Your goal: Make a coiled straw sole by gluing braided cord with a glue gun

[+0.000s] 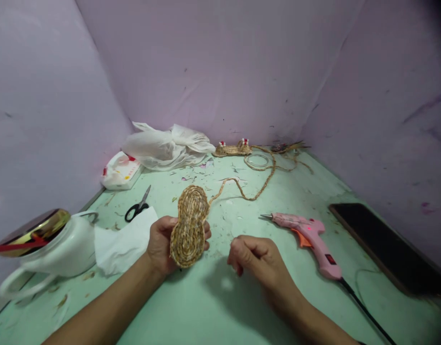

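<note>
My left hand (162, 243) holds up a small coiled straw-rope sole (188, 227), shaped like a figure eight. Its fingers wrap behind the sole, with fingertips showing at the right edge. From the sole's upper right side a braided straw rope (237, 182) trails back across the table. To the right, apart from the sole, my right hand (254, 258) hovers with its fingers curled in; nothing shows in them. A pink glue gun (308, 235) with an orange trigger lies right of that hand, its nozzle pointing left and a red light lit.
Black-handled scissors (138, 205) and a white tissue (125, 244) lie left of the sole. A white teapot (67, 247) stands at the left edge. Behind are a tissue pack (122, 172), a white plastic bag (168, 146) and a beaded straw piece (232, 149). A phone (381, 244) lies at right.
</note>
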`<state>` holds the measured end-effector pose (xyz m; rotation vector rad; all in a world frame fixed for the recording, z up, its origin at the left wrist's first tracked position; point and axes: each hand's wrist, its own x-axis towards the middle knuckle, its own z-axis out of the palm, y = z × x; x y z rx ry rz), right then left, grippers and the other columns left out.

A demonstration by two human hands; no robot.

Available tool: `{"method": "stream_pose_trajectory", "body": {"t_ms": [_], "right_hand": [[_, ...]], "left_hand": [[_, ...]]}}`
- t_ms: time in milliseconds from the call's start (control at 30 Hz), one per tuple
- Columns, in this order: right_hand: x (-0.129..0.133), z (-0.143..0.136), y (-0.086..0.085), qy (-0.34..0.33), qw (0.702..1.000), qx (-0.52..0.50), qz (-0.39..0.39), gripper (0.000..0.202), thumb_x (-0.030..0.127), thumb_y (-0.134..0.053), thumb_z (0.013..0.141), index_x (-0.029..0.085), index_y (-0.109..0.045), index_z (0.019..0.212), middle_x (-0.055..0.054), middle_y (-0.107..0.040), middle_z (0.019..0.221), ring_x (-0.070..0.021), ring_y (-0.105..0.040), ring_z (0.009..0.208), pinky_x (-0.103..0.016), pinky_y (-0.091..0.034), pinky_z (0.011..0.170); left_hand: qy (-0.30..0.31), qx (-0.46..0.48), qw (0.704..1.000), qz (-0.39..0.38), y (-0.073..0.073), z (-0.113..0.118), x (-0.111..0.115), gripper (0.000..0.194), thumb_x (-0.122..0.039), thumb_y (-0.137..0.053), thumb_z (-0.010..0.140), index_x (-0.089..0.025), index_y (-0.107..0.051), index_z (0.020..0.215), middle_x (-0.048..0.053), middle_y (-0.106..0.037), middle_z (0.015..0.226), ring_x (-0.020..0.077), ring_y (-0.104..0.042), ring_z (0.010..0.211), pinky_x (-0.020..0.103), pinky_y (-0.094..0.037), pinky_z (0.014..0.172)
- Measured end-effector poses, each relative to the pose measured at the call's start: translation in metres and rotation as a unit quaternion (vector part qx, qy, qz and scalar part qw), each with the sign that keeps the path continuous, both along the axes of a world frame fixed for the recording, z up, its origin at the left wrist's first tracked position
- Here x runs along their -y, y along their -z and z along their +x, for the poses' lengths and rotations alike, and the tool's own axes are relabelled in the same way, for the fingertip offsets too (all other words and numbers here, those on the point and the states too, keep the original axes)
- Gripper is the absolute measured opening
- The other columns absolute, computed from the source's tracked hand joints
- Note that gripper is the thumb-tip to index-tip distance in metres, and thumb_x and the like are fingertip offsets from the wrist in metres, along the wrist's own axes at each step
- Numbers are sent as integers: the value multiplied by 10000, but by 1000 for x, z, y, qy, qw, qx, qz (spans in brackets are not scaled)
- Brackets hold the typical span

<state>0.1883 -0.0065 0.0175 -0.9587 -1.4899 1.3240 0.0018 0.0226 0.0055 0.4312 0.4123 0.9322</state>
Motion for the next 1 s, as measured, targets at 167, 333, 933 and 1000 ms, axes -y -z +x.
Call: {"method": "stream_pose_trajectory", "body": {"t_ms": [167,333,933,1000], "right_hand": [[-4,0,-3,30,1000,0,-1,476,510,-512,806,168,-504,475,9,-479,435,-102,-454,449,-215,-389,448],[-4,13,-9,131,988,20,80,426,432,-505,834,177,-519,493,13,-498,452,-105,-468,447,-215,-384,436],[9,49,10,159,914,269,258,30,173,-596,806,186,-623,809,-9,-661,717,-140,-599,650,-271,-470,604],[10,44,15,108,914,288,266,85,179,-584,811,178,-630,882,-34,-659,778,-161,-593,705,-300,-474,632]], "left_hand": [[17,0,1000,2,-2,2,2,375,-337,-601,542,-78,-641,810,63,-535,693,164,-517,660,280,-455,623],[17,-303,943,139,-36,-11,8,284,-283,-604,529,-129,-667,760,47,-563,663,180,-478,631,265,-360,562],[74,-730,562,382,-27,9,39,300,-417,-598,741,-209,-689,937,80,-639,844,257,-554,773,330,-362,659],[96,-739,564,356,-29,12,34,234,-324,-511,792,-206,-691,885,56,-651,804,220,-565,743,312,-373,649]]}}
